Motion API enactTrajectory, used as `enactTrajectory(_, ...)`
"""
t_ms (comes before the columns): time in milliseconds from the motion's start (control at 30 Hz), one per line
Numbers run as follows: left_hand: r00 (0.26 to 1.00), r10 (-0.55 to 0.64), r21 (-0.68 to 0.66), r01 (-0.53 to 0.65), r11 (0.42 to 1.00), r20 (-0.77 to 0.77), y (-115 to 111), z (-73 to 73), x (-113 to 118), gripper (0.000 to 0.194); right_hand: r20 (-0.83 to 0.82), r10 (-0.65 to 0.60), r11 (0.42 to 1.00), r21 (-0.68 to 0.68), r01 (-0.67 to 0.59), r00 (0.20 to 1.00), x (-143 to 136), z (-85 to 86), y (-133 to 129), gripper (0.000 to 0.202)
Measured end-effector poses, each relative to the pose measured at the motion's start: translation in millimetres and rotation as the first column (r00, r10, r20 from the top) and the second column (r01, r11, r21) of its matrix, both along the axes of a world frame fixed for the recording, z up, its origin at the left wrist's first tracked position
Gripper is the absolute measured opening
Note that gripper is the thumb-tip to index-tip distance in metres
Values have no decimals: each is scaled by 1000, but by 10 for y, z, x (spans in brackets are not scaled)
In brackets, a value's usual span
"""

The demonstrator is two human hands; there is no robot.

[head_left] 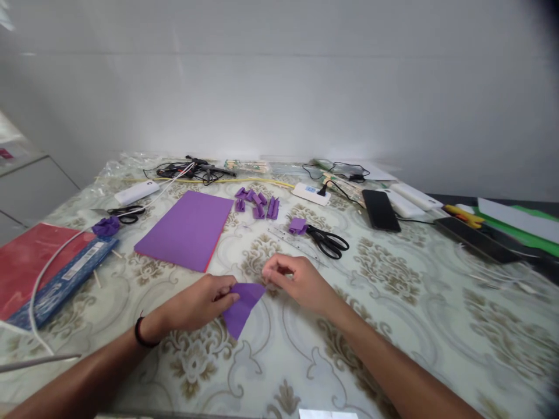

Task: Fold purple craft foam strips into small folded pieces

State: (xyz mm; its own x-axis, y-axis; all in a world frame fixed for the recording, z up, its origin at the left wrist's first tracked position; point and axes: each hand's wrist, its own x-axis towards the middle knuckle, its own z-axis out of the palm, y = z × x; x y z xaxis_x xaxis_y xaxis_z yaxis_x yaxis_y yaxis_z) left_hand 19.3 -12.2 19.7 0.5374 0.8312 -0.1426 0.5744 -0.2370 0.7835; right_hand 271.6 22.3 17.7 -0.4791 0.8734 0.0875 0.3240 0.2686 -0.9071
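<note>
A small piece of purple paper [243, 307] hangs in the air above the table, its lower edge pointed. My left hand [205, 301] pinches its left side between thumb and fingers. At the paper's upper right corner, my right hand [294, 282] has thumb and forefinger closed together on the tip. Beyond my hands lies a stack of purple sheets [186, 230] with a red edge underneath. Several small folded purple paper pieces [258, 203] are grouped right of the stack. Black-handled scissors [329, 240] rest with their blades under a purple paper square [297, 226], beside a clear ruler [297, 245].
A red packet [35, 256] with a blue strip, crumpled purple paper [105, 226] and second scissors [126, 213] lie left, crossed by a white cable [41, 279]. A power strip [311, 193], black phone [381, 210] and yellow-handled tool [463, 216] are toward the back and right.
</note>
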Motion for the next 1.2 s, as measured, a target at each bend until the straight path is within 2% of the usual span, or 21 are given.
enactTrajectory(100, 982, 144, -54, -138, 989, 123, 20, -45, 9, 22, -113, -47, 997, -73, 39, 992, -29, -47, -2, 35)
enactTrajectory(200, 930, 266, -73, -255, 964, 256, 4, -106, 60, 18, -167, 30, 972, -224, -67, 986, -128, -132, -70, 44)
enactTrajectory(267, 907, 290, -74, -280, 957, 305, -24, -131, 105, 20, -142, 83, 946, -300, -122, 986, -205, -194, -129, 46)
enactTrajectory(333, 897, 281, -98, -263, 960, 342, -50, -136, 142, 25, -116, 95, 934, -334, -129, 989, -260, -239, -172, 46)
enactTrajectory(433, 877, 235, -232, -146, 962, 418, -53, -128, 155, 29, -127, 57, 947, -306, -93, 990, -273, -250, -187, 43)
enactTrajectory(500, 900, 202, -287, -90, 954, 386, -35, -125, 135, 28, -127, 20, 963, -264, -53, 992, -254, -223, -182, 41)
enactTrajectory(600, 940, 150, -284, -60, 957, 307, -15, -123, 99, 37, -112, 12, 977, -209, -35, 994, -235, -178, -186, 42)
enactTrajectory(667, 943, 128, -266, -43, 963, 309, -19, -120, 90, 36, -119, 36, 976, -208, -60, 992, -240, -166, -200, 42)
enactTrajectory(767, 944, 122, -247, -45, 968, 307, -37, -125, 100, 34, -141, 70, 963, -247, -104, 988, -263, -179, -223, 40)
enactTrajectory(900, 933, 176, -230, -105, 967, 314, -50, -156, 122, 32, -164, 22, 958, -279, -68, 986, -281, -208, -232, 39)
enactTrajectory(1033, 924, 176, -244, -94, 965, 341, -55, -160, 130, 33, -183, -22, 965, -260, -27, 983, -285, -210, -240, 38)
enactTrajectory(1200, 929, 184, -239, -109, 965, 321, -88, -98, 97, 38, -232, -8, 972, -231, -47, 973, -294, -197, -272, 38)
